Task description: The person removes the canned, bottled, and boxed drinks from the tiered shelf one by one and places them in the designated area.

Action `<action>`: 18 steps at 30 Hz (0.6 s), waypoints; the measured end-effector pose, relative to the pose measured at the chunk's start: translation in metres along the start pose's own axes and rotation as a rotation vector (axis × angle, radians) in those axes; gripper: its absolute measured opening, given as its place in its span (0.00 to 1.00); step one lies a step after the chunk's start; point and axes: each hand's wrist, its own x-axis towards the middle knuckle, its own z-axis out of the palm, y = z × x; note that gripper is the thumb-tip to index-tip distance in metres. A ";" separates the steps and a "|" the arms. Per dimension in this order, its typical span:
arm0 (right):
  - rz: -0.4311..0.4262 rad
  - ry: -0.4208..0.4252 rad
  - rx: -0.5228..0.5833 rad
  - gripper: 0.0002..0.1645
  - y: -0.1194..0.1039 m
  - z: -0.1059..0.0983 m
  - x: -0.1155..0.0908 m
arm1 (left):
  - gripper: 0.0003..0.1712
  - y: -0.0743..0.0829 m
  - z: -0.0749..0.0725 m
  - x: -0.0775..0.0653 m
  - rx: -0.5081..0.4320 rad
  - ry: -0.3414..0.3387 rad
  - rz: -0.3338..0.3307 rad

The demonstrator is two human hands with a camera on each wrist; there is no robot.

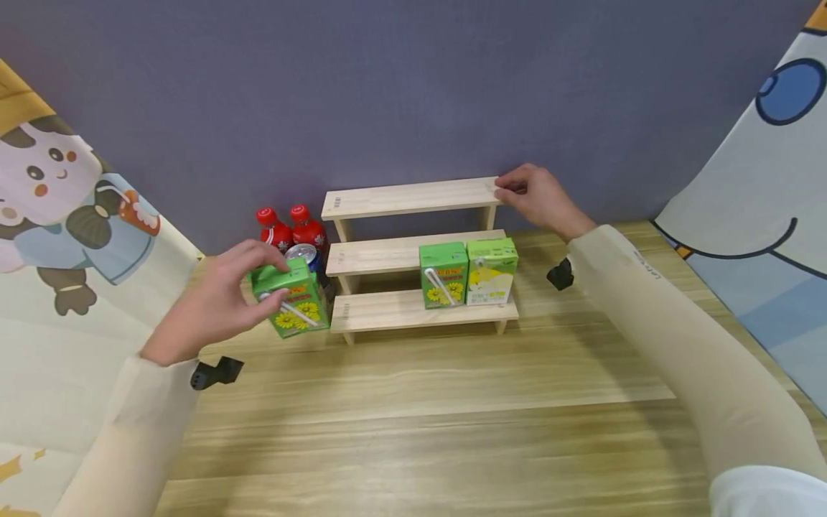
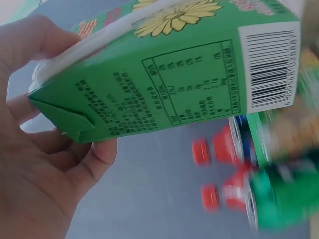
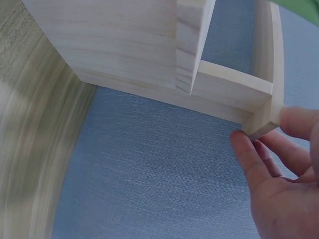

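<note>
My left hand (image 1: 209,301) grips a green juice carton (image 1: 302,310) by its top, with a white straw along the printed front. In the left wrist view, the thumb lies on one side of the carton (image 2: 164,74) and fingers on another. A three-tier wooden shelf rack (image 1: 400,199) stands before the blue-grey backdrop. At the right end of its top board my right hand (image 1: 541,199) pinches the corner, as the right wrist view shows with the board's end (image 3: 264,119). On the lowest tier stand another green carton (image 1: 444,276) and a paler green-and-white carton (image 1: 492,274), side by side.
Left of the rack stand two red bottles (image 1: 309,231) with red caps and a blue can (image 1: 314,262). A green can (image 2: 286,194), blurred, shows in the left wrist view. Printed cloth panels (image 1: 97,208) flank the wood-grain table (image 1: 413,424).
</note>
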 end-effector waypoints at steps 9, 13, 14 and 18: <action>0.004 -0.008 -0.001 0.21 -0.002 -0.002 -0.004 | 0.21 -0.033 -0.021 -0.050 0.064 -0.028 -0.068; 0.009 -0.011 -0.010 0.21 -0.003 -0.002 -0.005 | 0.21 -0.052 -0.013 -0.062 0.057 -0.035 -0.080; 0.008 -0.008 -0.008 0.21 -0.003 -0.002 -0.005 | 0.21 -0.057 -0.011 -0.064 0.058 -0.032 -0.079; 0.000 0.003 -0.010 0.21 -0.004 0.000 -0.004 | 0.21 -0.073 0.000 -0.067 0.064 -0.031 -0.092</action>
